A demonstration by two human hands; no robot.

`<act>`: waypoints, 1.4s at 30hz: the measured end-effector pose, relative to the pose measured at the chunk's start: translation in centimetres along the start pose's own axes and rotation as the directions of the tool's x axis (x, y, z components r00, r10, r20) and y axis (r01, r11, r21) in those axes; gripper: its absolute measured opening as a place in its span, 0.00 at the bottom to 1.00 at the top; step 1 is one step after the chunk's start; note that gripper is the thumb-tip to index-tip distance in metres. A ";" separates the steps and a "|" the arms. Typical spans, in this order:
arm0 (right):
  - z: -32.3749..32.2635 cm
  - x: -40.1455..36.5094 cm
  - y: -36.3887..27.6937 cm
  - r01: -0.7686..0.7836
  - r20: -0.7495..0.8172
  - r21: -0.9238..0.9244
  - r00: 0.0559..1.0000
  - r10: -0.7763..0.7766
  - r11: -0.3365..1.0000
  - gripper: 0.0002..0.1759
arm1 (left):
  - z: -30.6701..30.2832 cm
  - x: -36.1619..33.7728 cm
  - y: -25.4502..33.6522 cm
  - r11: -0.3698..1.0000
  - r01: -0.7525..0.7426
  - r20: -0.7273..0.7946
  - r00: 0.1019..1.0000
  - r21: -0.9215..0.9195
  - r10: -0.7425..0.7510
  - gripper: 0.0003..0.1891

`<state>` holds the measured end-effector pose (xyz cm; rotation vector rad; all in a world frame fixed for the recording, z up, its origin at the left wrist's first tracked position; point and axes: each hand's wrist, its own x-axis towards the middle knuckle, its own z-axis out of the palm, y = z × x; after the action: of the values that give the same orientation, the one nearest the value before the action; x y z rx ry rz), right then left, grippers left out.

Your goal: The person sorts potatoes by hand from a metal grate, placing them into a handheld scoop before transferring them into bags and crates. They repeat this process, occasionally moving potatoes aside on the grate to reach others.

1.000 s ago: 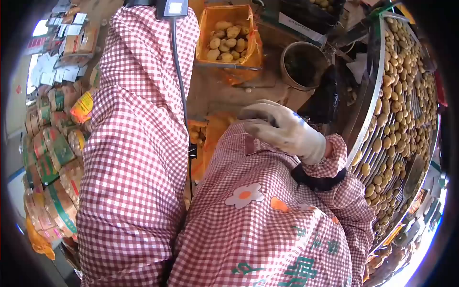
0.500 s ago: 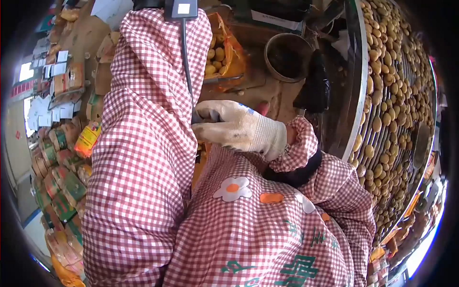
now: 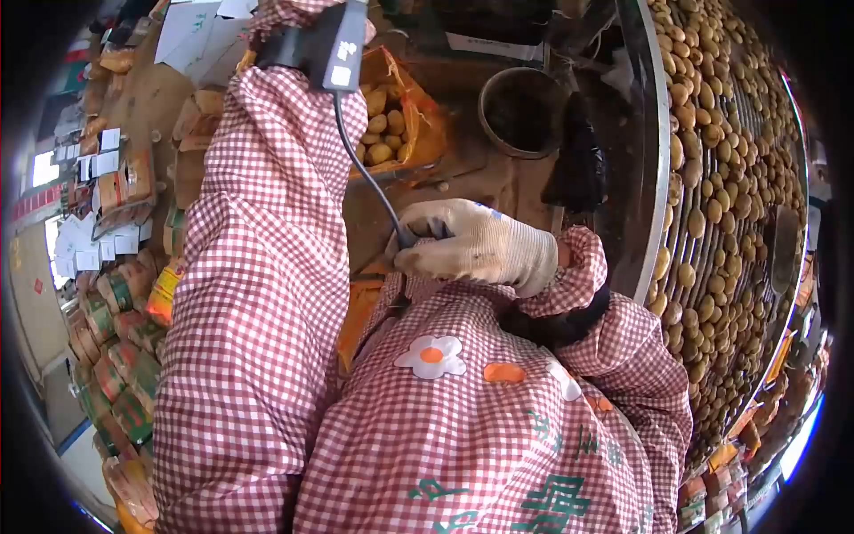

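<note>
My right hand (image 3: 476, 245), in a whitish knit glove with a soiled palm, is in the middle of the head view in front of my apron. Its fingers are curled round a black cable (image 3: 360, 165). That cable runs up to a black box with white labels (image 3: 341, 58), beside a dark band around my left wrist. My left arm, in a red-and-white checked sleeve (image 3: 267, 249), stretches up the left side. The left hand itself lies beyond the top edge. A checked apron (image 3: 445, 418) with a flower patch covers my body.
To the right, a metal rail (image 3: 656, 178) borders a roller conveyor loaded with what look like potatoes (image 3: 712, 178). Ahead are an orange-lined crate (image 3: 418, 111) of similar produce, a round bucket (image 3: 520, 111) and a black bag (image 3: 578, 160). Stacked packages (image 3: 124, 365) stand at left.
My right hand has shifted right, away from the left sleeve, and more of the cable shows. The black box appears lower and tilted. The whole view has shifted slightly.
</note>
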<state>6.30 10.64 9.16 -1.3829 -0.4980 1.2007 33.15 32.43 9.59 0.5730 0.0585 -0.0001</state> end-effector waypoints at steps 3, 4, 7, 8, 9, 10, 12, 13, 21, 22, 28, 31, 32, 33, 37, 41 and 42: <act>-0.9 0.2 3.4 0.188 0.079 -0.093 0.980 -0.181 0.978 0.16 | 1.0 -0.7 -4.3 0.984 0.171 -0.024 0.985 -0.047 -0.173 0.15; -1.1 -0.1 4.2 0.188 0.072 -0.091 0.981 -0.182 0.978 0.16 | 1.8 -1.7 -5.5 0.974 0.226 0.023 0.974 -0.025 -0.225 0.14; -1.4 -1.7 5.2 0.261 0.096 -0.126 0.963 -0.250 0.957 0.22 | 4.0 -4.9 -8.8 0.931 0.364 0.188 0.917 -0.034 -0.352 0.14; -1.2 -2.3 5.2 0.256 -0.011 -0.188 0.965 -0.263 0.948 0.25 | 4.7 -5.9 -9.7 0.926 0.376 0.203 0.910 -0.033 -0.362 0.14; -1.2 -3.0 5.2 0.241 -0.123 -0.251 0.953 -0.277 0.938 0.28 | 5.2 -6.8 -10.8 0.917 0.398 0.238 0.893 -0.024 -0.381 0.14; -1.5 -3.7 5.7 0.230 -0.156 -0.262 0.948 -0.276 0.937 0.28 | 6.4 -7.9 -11.8 0.905 0.424 0.280 0.871 -0.018 -0.403 0.14; -3.0 -5.5 7.4 0.275 -0.319 -0.231 0.885 -0.340 0.933 0.30 | 8.3 -10.6 -13.6 0.890 0.455 0.173 0.874 0.031 -0.453 0.11; -3.8 -6.9 7.5 0.272 -0.368 -0.268 0.857 -0.359 0.924 0.30 | 6.8 -9.4 -15.0 0.770 0.638 0.479 0.683 -0.025 -0.551 0.21; -3.7 -17.2 15.6 0.345 -0.815 0.086 0.564 -0.133 0.935 0.26 | 6.0 -18.0 -27.4 0.702 0.673 0.499 0.538 0.231 -0.680 0.23; -1.7 -18.9 15.3 0.386 -0.857 0.138 0.507 -0.085 0.912 0.25 | 6.9 -19.3 -27.4 0.672 0.694 0.399 0.557 0.257 -0.728 0.23; 4.6 -25.9 19.6 0.561 -0.989 0.122 0.140 0.051 0.819 0.23 | 10.3 -21.3 -30.4 0.605 0.639 0.333 0.506 0.474 -0.795 0.21; 6.5 -26.7 21.1 0.456 -0.984 0.156 -0.007 0.179 0.876 0.24 | 11.7 -21.2 -32.6 0.598 0.610 0.334 0.499 0.520 -0.800 0.20; 6.8 -27.0 21.9 0.405 -0.987 0.133 -0.026 0.157 0.905 0.24 | 12.1 -21.6 -33.6 0.602 0.542 0.319 0.529 0.586 -0.786 0.19; 7.0 -27.2 22.0 0.352 -0.990 0.111 -0.044 0.135 0.929 0.24 | 12.5 -21.8 -34.6 0.595 0.510 0.333 0.516 0.621 -0.789 0.18; 4.4 -24.9 22.2 0.109 -0.970 -0.166 -0.200 -0.142 0.980 0.21 | 14.0 -20.3 -36.7 0.470 0.343 0.321 0.409 0.813 -0.854 0.19; 4.1 -25.6 22.0 0.021 -0.871 -0.087 -0.487 -0.065 0.996 0.24 | 13.9 -21.4 -37.9 0.337 0.343 0.237 0.302 0.877 -0.924 0.20; 2.1 -26.2 23.7 0.012 -0.841 -0.054 -0.540 -0.039 0.998 0.25 | 13.7 -20.3 -38.9 0.345 0.332 0.242 0.315 0.878 -0.918 0.20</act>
<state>-13.64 -16.13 -2.50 -1.7940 0.9513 -0.7085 13.01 -8.03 1.11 1.2731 -0.5414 -1.2487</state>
